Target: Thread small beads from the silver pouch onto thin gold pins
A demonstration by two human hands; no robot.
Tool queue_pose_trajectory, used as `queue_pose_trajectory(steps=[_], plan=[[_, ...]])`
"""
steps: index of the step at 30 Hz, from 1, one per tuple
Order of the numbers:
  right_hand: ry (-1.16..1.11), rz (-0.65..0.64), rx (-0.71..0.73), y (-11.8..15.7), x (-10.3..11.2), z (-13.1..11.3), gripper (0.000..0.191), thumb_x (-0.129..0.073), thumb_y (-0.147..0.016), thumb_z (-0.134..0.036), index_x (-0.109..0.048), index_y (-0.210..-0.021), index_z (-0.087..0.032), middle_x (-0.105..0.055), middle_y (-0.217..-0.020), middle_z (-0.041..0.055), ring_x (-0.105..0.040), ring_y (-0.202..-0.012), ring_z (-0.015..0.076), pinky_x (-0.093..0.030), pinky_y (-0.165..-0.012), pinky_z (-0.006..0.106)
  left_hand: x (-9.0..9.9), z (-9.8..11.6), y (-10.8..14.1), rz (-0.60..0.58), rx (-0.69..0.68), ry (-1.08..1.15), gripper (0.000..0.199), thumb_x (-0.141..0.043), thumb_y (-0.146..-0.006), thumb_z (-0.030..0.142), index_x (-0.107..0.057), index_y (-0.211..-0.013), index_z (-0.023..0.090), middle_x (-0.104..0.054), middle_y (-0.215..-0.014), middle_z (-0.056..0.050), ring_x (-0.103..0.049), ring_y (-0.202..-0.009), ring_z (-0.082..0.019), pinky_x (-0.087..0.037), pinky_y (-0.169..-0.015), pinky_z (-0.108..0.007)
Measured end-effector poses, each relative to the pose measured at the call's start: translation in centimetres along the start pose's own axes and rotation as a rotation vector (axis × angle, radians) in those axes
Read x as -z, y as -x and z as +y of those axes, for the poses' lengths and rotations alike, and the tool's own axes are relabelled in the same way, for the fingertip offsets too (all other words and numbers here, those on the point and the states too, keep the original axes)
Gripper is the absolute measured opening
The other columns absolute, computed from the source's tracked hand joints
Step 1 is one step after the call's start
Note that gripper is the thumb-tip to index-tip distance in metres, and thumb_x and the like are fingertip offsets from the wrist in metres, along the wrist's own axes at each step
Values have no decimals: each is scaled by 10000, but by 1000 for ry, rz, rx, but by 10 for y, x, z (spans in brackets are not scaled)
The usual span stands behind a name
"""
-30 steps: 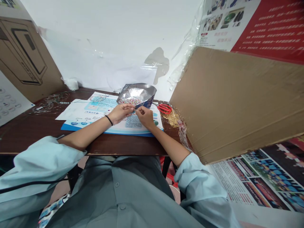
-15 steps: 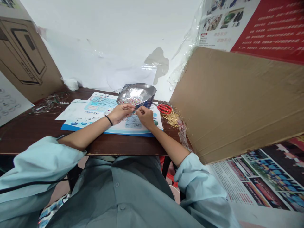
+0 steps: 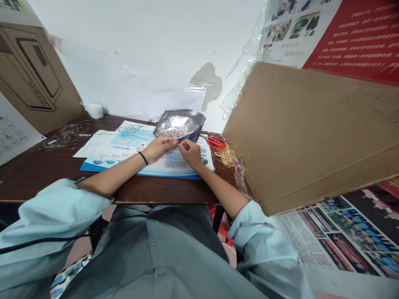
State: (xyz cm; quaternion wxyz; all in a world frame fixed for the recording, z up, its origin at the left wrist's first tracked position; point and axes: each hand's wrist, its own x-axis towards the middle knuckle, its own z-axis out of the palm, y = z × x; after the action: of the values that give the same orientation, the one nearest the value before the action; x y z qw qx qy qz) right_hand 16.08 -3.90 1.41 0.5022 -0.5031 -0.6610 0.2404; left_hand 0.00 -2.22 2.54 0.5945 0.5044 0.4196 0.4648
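My left hand (image 3: 161, 148) and my right hand (image 3: 190, 153) meet fingertip to fingertip over printed sheets (image 3: 146, 166) on the table. Both are closed in a pinch, and whatever lies between the fingers is too small to name. Just behind them stands an open silver-lined pouch (image 3: 183, 120) with many small coloured beads (image 3: 170, 133) in it. A few clear and pinkish beads (image 3: 141, 146) show on the paper beside my left hand, partly hidden by it.
Red-handled scissors (image 3: 215, 143) and a heap of thin gold-coloured sticks (image 3: 227, 156) lie right of the pouch. Tangled clear strings (image 3: 67, 135) are at the table's left. Cardboard panels (image 3: 305, 133) flank the dark brown table (image 3: 174, 192); a white wall closes the back.
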Motion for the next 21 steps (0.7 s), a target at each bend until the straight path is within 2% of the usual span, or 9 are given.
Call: queue_pose_trajectory(steps=[9,15,21], plan=[[45,-33,50,0,-2,4,196,-629,-872,-255,-551,-692,-237,-488,-567,-85,-459,-585,116,-389,-670,262,2,1,3,-21,-18,-46,299,-951,-691,351,-727,-718,155,-698,-772,-43,-619,-753,-127,-474,-686,-244],[74,-46,69,-1,-2,6,184,-649,-893,-263,-589,-722,-230,-487,-571,-84,-465,-589,120,-369,-673,268,2,0,2,5,2,-83,216,-893,-761,303,-727,-738,166,-702,-767,-44,-604,-705,-116,-468,-655,-237],[71,-34,76,-2,-1,7,151,-657,-897,-258,-617,-754,-231,-511,-584,-81,-479,-598,124,-379,-679,267,2,-2,-2,31,-2,-75,193,-876,-764,276,-724,-723,166,-695,-752,-41,-592,-683,-111,-470,-650,-238]])
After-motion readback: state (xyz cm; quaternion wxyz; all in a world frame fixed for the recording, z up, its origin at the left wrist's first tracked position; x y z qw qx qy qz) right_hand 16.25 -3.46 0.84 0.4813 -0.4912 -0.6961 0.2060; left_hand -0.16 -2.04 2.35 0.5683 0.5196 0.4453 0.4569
